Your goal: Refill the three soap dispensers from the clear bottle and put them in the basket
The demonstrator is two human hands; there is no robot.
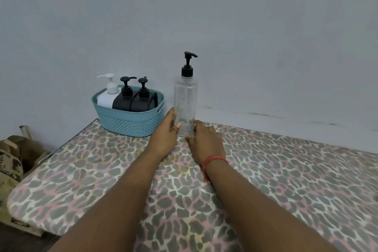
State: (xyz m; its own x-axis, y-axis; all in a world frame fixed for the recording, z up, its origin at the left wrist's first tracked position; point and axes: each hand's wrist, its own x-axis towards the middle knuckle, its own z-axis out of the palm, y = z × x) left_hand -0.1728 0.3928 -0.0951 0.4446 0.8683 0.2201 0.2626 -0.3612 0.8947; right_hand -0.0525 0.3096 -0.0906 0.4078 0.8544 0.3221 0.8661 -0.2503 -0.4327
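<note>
Clear bottle (185, 100), upright on the table (286, 170): my left hand (164, 137) and right hand (206, 141) grip its base. Three dispensers (131, 98) stand in the basket (131, 125) beside it.

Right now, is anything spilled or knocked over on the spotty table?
Nothing looks spilled or tipped. The clear bottle stands upright between the left hand and right hand, and three dispensers sit upright in the blue basket.

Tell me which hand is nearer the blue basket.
Left. The left hand holds the clear bottle right beside the basket; the right hand is on the bottle's far side.
</note>
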